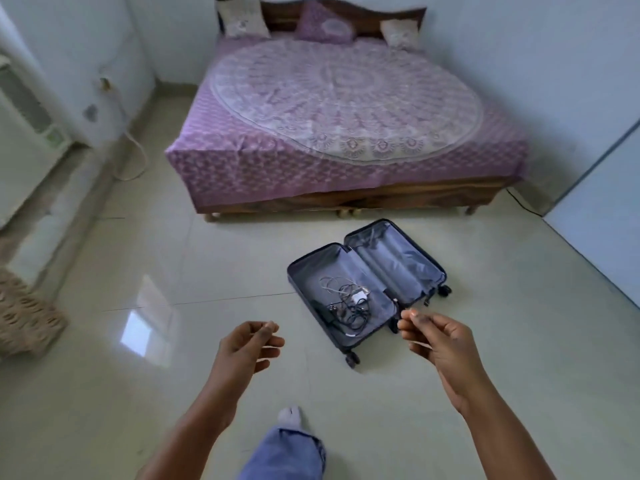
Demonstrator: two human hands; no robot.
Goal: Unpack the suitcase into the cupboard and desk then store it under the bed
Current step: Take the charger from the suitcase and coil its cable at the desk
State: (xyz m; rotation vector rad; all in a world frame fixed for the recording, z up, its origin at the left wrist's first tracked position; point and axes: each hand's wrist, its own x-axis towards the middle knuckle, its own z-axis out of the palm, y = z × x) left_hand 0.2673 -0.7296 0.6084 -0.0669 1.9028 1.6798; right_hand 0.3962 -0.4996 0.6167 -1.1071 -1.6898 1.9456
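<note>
Pale floor tiles (242,271) carry the open suitcase (367,282), which lies flat near the foot of the bed (346,109). A tangle of cables (346,303) rests in its nearer half, ahead and slightly right. The right hand (440,341) is closer than the left hand (246,348); both are loosely curled and hold nothing.

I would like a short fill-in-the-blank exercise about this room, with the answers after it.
1. The suitcase lies ____ on the floor.
2. Only a tangle of ____ is left inside it.
3. The suitcase is in front of the ____, which has a purple cover.
4. The left hand and the right hand hold ____.

Missing words: open; cables; bed; nothing
</note>
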